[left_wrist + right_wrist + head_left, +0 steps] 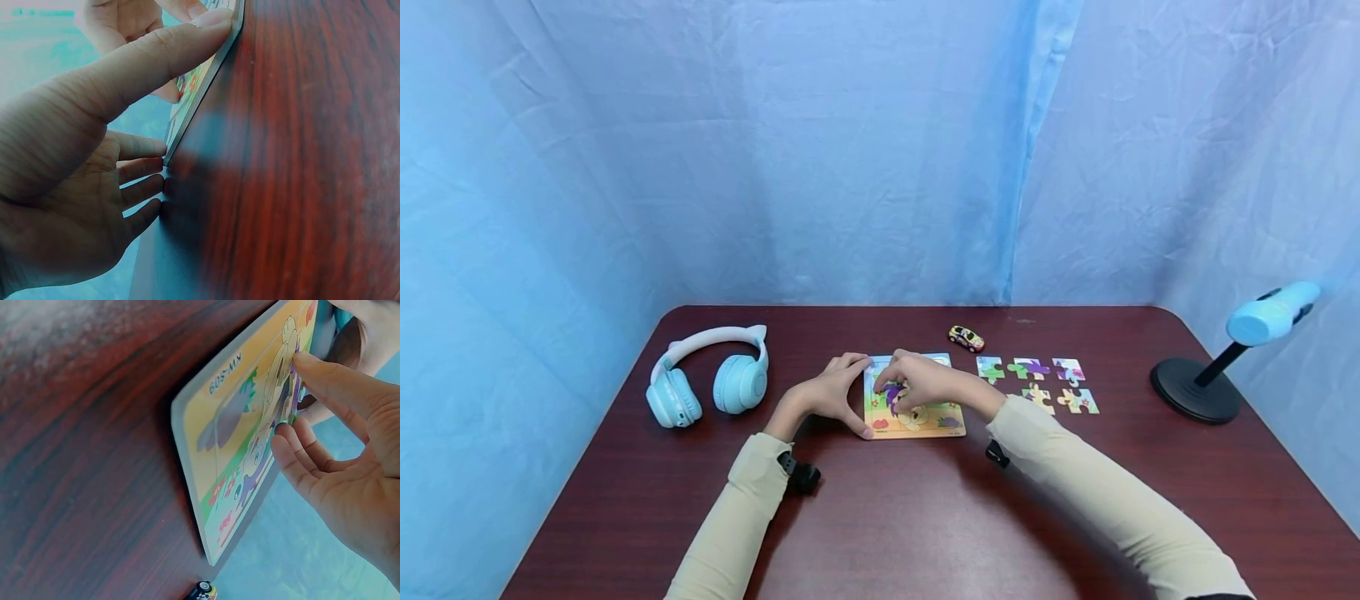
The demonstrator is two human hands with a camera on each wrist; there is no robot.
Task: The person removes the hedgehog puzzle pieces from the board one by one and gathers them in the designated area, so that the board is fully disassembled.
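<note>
Left hand point(833, 392): released, bracing puzzle board point(917, 432) along its left edge.
Right hand point(927, 382): over puzzle board, cannot tell if grasping; press evenly.

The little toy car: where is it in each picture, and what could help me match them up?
Head: the toy car is right of centre, on the table beyond the puzzle board's upper right corner.
Left wrist: not in this picture.
Right wrist: the car is at the bottom edge near the middle, partly cut off.
Shared landmark: the puzzle board, at top centre for the left wrist, above the car for the right wrist.
</note>
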